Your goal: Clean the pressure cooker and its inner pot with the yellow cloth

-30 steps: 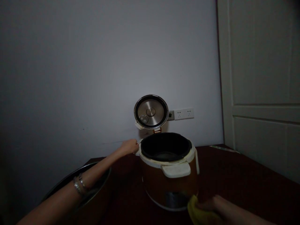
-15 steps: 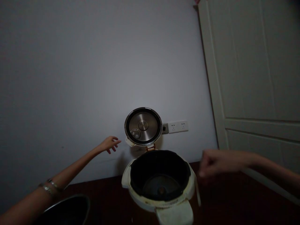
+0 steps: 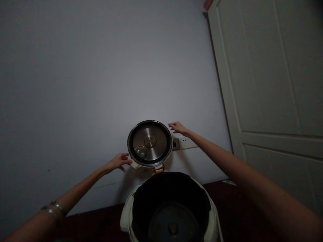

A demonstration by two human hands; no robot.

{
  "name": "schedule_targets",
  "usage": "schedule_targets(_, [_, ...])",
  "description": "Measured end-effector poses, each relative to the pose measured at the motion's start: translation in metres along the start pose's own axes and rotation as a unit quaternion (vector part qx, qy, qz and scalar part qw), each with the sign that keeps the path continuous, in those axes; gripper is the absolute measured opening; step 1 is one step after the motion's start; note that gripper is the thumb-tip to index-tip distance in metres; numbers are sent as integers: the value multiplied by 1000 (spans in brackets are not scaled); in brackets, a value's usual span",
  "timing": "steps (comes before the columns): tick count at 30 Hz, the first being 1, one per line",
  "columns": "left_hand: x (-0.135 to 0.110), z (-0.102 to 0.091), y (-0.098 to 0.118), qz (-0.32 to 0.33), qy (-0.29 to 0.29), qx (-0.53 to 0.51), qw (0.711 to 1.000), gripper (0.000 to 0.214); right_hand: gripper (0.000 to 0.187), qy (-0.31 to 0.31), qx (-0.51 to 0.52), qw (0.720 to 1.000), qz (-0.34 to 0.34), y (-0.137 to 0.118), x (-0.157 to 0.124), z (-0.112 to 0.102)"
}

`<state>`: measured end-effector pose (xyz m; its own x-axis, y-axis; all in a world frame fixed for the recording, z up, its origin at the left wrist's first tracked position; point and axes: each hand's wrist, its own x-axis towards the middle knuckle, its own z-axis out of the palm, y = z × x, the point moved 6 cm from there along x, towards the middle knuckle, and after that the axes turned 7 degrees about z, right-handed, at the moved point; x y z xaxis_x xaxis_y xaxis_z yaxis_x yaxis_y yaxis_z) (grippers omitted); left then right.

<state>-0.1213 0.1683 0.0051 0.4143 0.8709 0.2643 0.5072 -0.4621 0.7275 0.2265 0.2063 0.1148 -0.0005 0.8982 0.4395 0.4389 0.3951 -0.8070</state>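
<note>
A pressure cooker (image 3: 127, 213), white and worn, stands in front of me with its lid (image 3: 161, 139) raised upright on a rusty hinge (image 3: 158, 168). The lid's inside is brushed metal with a dark ring around it. My left hand (image 3: 119, 162), a bracelet on its wrist, is at the lid's lower left edge beside a pale tab (image 3: 135, 164). Its fingers are apart and seem to touch the edge. My right hand (image 3: 178, 127) is open by the lid's upper right rim, fingertips very close to it; contact cannot be made out. The dark cooker cavity (image 3: 174, 191) holds no inner pot.
A wall (image 3: 75, 84) rises right behind the lid, with a power socket (image 3: 184, 143) partly behind my right forearm. On the right is a pale panelled door (image 3: 272, 84). The cooker rests on a dark red surface (image 3: 101, 223).
My right hand has moved up and left from beside the cooker to the lid's right rim, its fist opening. My left hand has come to the lid's edge. The view has shifted closer.
</note>
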Motion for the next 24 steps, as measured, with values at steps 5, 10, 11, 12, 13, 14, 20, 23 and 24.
schedule_targets(5, [0, 3, -7, -2, 35, -51, 998, 53, 38, -21, 44, 999, -1, -1, 14, 24])
schedule_targets(10, [4, 2, -10, -3, 52, -74, 996, 48, 44, -25, 72, 997, -8, 3, 15, 26])
schedule_targets(11, [5, 1, -10, -1, 53, -77, 996, 48, 45, -25, 79, 997, -10, 4, 14, 24])
schedule_targets(12, [5, 1, -9, 2, 52, -77, 996, 48, 46, -27, 86, 996, -11, 6, 13, 22])
schedule_targets(13, [5, 1, -7, 6, 50, -77, 996, 49, 47, -30, 93, 995, -13, 8, 12, 20])
schedule_targets(14, [5, 0, -5, 10, 49, -76, 996, 50, 48, -35, 100, 994, -15, 11, 10, 18])
schedule_targets(20, [-3, 3, 19, 39, 54, -59, 996, 59, 54, -66, 128, 989, -28, 24, -16, -5])
schedule_targets(23, [-10, 6, 29, 39, 61, -45, 996, 62, 53, -81, 133, 987, -36, 24, -35, -15])
schedule_targets(24, [-12, 7, 32, 44, 61, -41, 996, 62, 52, -83, 135, 987, -38, 23, -42, -18])
